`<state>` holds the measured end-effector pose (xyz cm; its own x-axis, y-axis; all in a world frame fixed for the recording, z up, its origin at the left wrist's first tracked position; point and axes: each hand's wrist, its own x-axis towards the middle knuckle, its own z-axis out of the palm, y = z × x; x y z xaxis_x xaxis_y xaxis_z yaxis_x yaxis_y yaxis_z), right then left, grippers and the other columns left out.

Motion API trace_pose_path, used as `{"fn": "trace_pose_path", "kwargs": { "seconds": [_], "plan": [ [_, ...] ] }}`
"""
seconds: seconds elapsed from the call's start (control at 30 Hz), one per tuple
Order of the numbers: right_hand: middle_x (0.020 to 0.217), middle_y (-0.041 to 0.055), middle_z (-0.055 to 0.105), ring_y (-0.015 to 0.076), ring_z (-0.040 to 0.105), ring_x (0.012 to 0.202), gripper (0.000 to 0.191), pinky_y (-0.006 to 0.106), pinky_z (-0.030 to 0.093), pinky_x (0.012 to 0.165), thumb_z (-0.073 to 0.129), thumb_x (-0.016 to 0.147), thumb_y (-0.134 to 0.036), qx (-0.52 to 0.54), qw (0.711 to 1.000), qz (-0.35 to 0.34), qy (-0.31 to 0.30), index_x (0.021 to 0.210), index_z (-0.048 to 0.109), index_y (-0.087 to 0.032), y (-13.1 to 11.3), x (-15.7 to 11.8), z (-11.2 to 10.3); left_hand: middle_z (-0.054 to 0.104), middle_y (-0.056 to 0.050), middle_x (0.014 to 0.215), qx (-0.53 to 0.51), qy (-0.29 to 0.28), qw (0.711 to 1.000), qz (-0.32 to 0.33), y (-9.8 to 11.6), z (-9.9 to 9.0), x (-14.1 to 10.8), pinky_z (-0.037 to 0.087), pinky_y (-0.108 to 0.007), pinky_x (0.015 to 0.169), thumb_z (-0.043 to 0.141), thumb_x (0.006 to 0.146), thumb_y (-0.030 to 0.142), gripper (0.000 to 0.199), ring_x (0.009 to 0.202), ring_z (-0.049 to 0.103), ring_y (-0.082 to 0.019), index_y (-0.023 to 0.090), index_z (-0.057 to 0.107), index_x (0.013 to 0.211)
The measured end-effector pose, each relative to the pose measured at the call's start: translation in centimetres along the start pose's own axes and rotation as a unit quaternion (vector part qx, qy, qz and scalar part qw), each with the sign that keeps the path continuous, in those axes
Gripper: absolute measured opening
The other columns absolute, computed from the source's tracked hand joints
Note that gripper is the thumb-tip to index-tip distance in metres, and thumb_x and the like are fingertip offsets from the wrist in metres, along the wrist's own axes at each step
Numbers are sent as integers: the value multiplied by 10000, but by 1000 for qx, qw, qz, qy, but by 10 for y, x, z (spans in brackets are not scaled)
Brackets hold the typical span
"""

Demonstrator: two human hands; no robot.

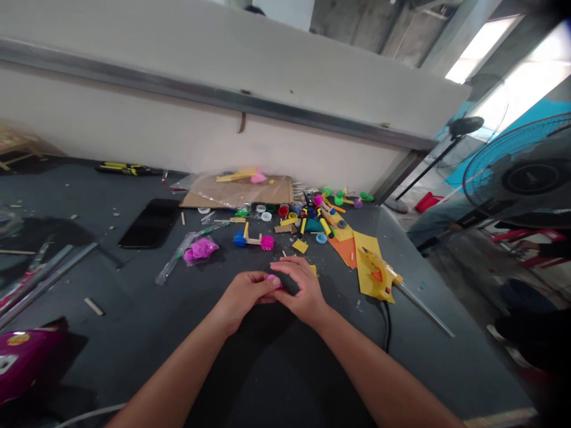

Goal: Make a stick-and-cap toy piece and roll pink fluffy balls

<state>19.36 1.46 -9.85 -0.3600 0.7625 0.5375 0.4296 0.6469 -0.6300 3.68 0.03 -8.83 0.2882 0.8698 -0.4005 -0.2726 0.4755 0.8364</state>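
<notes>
Near the middle of the dark table, my left hand (243, 297) pinches a small purple piece (273, 278) between thumb and fingers. My right hand (306, 291) meets it from the other side, its thumb tip by the piece and its fingers apart and curved above. Just beyond the hands lies a small assembly with a blue wheel (239, 239), a pink wheel (267, 242) and a yellow stick (245, 230). To the left of it, a clear bag holds purple clay (200, 250). Most of the purple piece is hidden by the fingers.
A black phone (150, 224) lies at the left, a magenta object (29, 362) at the lower left. Cardboard (241, 196), pliers (313, 220) and coloured caps sit towards the back. On the right are a yellow glue gun (379, 276) with its cord and, beyond the edge, a fan (530, 178).
</notes>
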Motion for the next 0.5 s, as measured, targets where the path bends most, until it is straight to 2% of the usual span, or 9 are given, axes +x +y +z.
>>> {"fn": "trace_pose_path", "kwargs": {
  "seconds": [0.1,0.23,0.33,0.5],
  "plan": [
    [1034,22,679,215,541,1072,245,415,410,954,661,759,-281,0,1000,-13,-8,1002,634,-259,1,0,0,675,-19,704,11,-5,1000,4,1,-2,0,497,-268,746,744,647,345,238,673,607,-117,136,698,753],
    [1000,20,683,211,543,1055,232,404,419,943,694,739,-311,3,1000,16,19,957,635,-257,2,-1,1,677,-28,713,-11,-21,1000,7,1,-4,0,504,-280,745,694,707,375,254,684,606,-120,142,705,807],
    [992,27,680,221,542,1051,242,411,423,938,709,720,-333,6,999,25,21,935,632,-251,0,-1,1,668,-21,688,-23,-19,1000,9,0,-5,2,503,-268,739,708,696,352,226,654,591,-107,139,708,771],
    [1031,37,672,228,532,1079,322,420,424,939,683,741,-326,13,1000,10,-9,1047,613,-256,-3,-1,-3,660,-14,661,-24,-10,1000,2,1,-4,1,494,-259,723,729,667,357,227,619,576,-99,144,707,742]
  ]
}}
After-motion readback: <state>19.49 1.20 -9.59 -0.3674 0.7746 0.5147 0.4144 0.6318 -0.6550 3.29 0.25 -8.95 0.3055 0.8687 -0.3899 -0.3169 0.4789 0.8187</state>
